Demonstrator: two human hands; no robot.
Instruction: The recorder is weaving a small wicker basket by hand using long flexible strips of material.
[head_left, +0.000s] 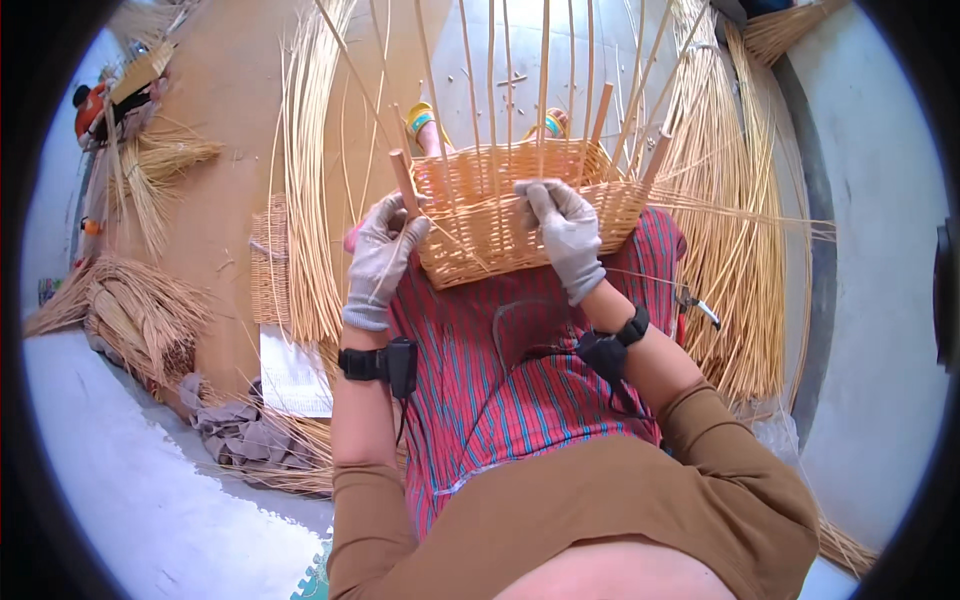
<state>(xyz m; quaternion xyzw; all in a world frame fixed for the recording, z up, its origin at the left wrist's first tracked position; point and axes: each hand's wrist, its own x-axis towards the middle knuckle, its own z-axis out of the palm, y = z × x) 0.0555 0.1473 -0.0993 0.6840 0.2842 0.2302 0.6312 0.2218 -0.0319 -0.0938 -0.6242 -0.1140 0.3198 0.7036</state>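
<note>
A half-woven wicker basket (470, 240) rests across my lap, with thick posts at its corners and long thin stakes rising from its sides. My left hand (385, 245), in a pale grey glove, is closed at the near left corner, around the base of the wooden corner post (402, 172). A loose wicker strand (458, 246) slants across the near wall beside these fingers. My right hand (562, 230), gloved too, is pinched closed over the near rim, right of the middle. What lies between its fingertips is too small to make out.
Long bundles of wicker rods (725, 250) lie on the floor to the right, and more rods (312, 200) to the left. A woven panel (268, 260), a white sheet (295, 370) and a grey cloth (245, 432) lie further left. Hand pruners (700, 306) are beside my right knee.
</note>
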